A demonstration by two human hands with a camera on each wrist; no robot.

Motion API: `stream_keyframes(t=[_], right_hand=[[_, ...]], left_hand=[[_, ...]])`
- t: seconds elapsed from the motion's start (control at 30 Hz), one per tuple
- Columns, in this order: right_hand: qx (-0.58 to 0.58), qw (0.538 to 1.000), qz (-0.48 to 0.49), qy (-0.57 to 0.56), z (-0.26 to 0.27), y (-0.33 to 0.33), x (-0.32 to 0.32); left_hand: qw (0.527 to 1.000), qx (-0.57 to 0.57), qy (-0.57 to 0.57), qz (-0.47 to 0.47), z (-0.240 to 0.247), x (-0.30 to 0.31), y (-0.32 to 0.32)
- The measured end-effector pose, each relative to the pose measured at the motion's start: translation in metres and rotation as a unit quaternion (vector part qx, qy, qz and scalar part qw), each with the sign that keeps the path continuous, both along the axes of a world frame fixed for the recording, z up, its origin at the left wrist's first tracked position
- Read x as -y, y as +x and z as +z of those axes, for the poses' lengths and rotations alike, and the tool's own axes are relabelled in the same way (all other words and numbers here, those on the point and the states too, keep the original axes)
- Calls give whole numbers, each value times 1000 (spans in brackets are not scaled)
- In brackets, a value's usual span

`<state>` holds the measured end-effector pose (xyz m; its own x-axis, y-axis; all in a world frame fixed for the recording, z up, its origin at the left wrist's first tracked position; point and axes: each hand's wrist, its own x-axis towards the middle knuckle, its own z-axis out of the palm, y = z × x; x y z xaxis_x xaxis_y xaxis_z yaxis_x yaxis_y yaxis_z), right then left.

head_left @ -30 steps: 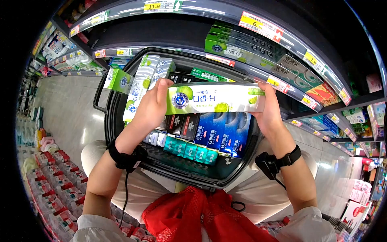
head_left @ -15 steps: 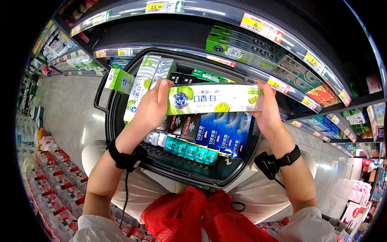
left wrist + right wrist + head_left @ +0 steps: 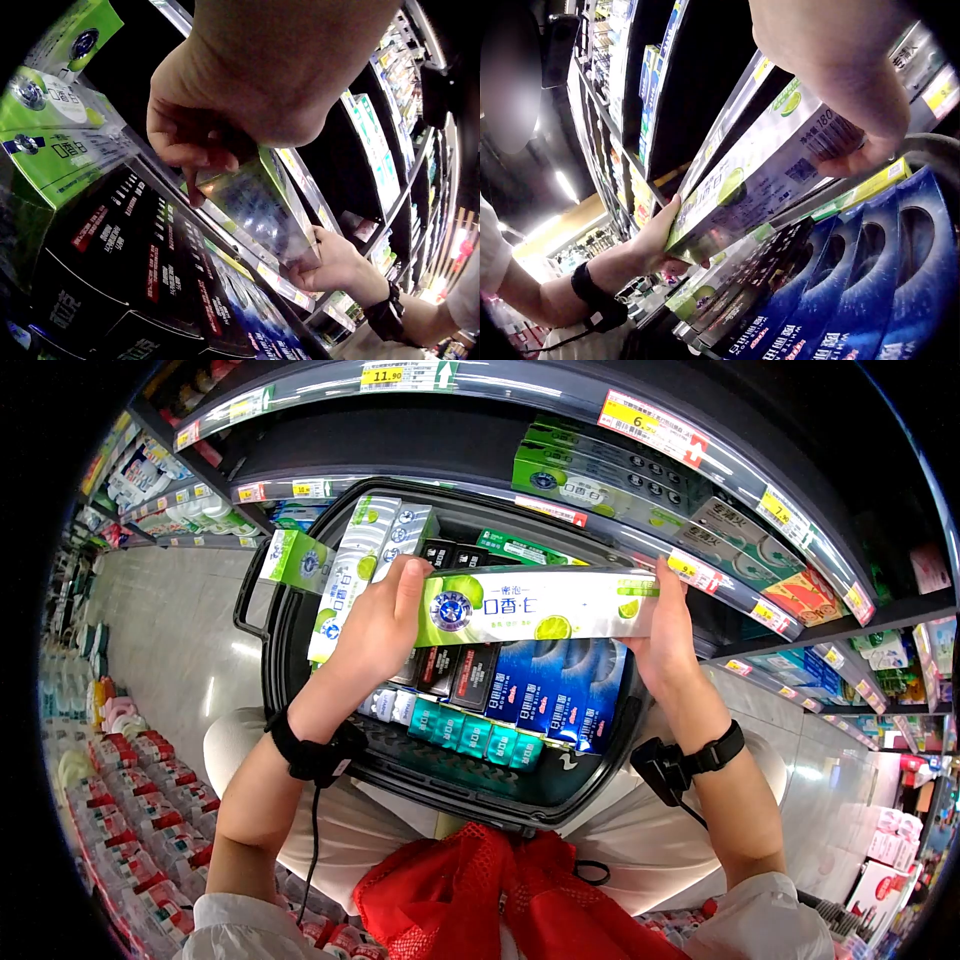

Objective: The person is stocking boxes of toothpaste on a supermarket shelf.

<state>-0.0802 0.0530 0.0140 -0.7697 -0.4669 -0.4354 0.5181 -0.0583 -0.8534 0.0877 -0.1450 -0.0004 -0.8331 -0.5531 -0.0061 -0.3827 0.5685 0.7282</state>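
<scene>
A long white and green toothpaste box [image 3: 540, 603] is held level over a black basket [image 3: 275, 675]. At its green end the left hand [image 3: 380, 622] grips it, thumb on the front face; the right hand [image 3: 664, 632] grips the other end. In the right wrist view the box [image 3: 735, 176] shows its barcode side near the right hand [image 3: 855, 154], with the left hand [image 3: 656, 240] at the far end. The left wrist view has the left hand [image 3: 217, 112] above black boxes [image 3: 112, 247], its fingers bent at the box, and the right hand [image 3: 337, 262] beyond.
Inside the basket stand white-green boxes [image 3: 352, 575], blue boxes [image 3: 560, 685] and teal boxes [image 3: 475, 734]. Shelves with price tags [image 3: 655, 428] curve behind it, holding more green boxes [image 3: 590, 488]. Packs of red-capped bottles [image 3: 150, 830] are at the left. The person's legs flank the basket.
The box has shifted very slightly to the right with the left hand. The right thumb now stands a little more upright at the box's end. Both hands keep their hold.
</scene>
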Motion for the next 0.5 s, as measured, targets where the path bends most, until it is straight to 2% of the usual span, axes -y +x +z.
stream_keyframes(t=[0.13, 0.2, 0.43, 0.5], right_hand=[[-16, 1000, -5, -10, -2, -2, 1], [-19, 1000, -5, -11, -1, -2, 1], [-17, 1000, -2, 7, -3, -4, 0], [-15, 1000, -9, 11, -2, -4, 1]], left_hand=[[1000, 11, 18, 3, -1, 0, -1], [991, 31, 130, 23, 3, -2, -1], [992, -38, 116, 24, -5, -5, -1], [983, -7, 183, 14, 1, -4, 0]])
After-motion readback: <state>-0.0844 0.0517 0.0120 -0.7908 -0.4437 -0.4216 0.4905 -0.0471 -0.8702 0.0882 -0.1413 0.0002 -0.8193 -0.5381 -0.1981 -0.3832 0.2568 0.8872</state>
